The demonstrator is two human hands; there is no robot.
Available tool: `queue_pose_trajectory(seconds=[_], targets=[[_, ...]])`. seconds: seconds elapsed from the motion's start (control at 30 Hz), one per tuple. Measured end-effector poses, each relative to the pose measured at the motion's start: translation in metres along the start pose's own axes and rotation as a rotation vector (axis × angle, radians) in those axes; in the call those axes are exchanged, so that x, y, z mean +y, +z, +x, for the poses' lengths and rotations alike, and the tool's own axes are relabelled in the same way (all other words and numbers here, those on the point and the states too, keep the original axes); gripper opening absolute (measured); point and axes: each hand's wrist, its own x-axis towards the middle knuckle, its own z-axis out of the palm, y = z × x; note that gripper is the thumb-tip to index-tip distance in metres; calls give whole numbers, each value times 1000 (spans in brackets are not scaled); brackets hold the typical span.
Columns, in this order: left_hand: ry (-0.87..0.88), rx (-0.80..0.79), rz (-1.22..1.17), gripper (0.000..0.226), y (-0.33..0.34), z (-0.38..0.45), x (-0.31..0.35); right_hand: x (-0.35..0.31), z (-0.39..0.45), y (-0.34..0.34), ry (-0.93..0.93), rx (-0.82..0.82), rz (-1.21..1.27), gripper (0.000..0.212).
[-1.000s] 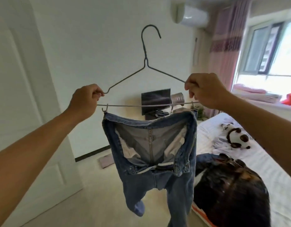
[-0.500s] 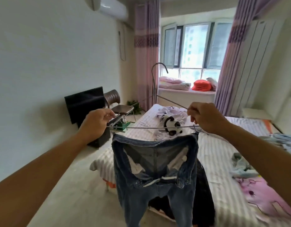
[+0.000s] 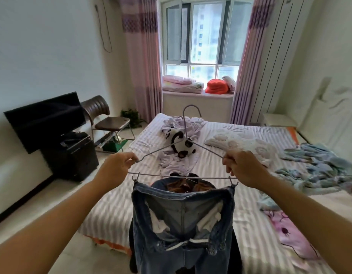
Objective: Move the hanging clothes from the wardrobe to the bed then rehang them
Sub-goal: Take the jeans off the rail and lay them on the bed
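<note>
- Jeans (image 3: 183,224) hang by the waistband from two clips on a wire hanger (image 3: 184,155), held in the air over the foot end of the bed (image 3: 240,194).
- Left hand (image 3: 115,169) pinches the hanger's left corner, fingers curled round the wire.
- Right hand (image 3: 244,169) grips the hanger's right corner, fingers curled round it.
- Dark clothing (image 3: 183,184) lies on the bed just behind the waistband.
- Panda toy (image 3: 179,141) lies on the bed beyond the hanger; blue-green fabric (image 3: 317,167) sprawls on the bed's right side.
</note>
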Motion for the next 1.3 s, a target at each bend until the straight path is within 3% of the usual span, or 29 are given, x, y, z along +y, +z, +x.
queue_pose_trajectory(seconds=[0.3,0.63,0.9,1.13,1.3], targets=[[-149,-94,-32,9,116,128,-43,98,138,63,147,-163,14,26],[-314,-140,-148,12,273,276,-129,197,295,175,346,-205,-46,26],[-463,-254,-134,18,400,334,-199,291,370,289,471,-304,-79,31],[-543,-192,-143,21,514,368,-248,366,414,390,519,-287,-199,20],[-571,-135,-42,14,600,368,-278,410,423,464,535,-286,-334,24]])
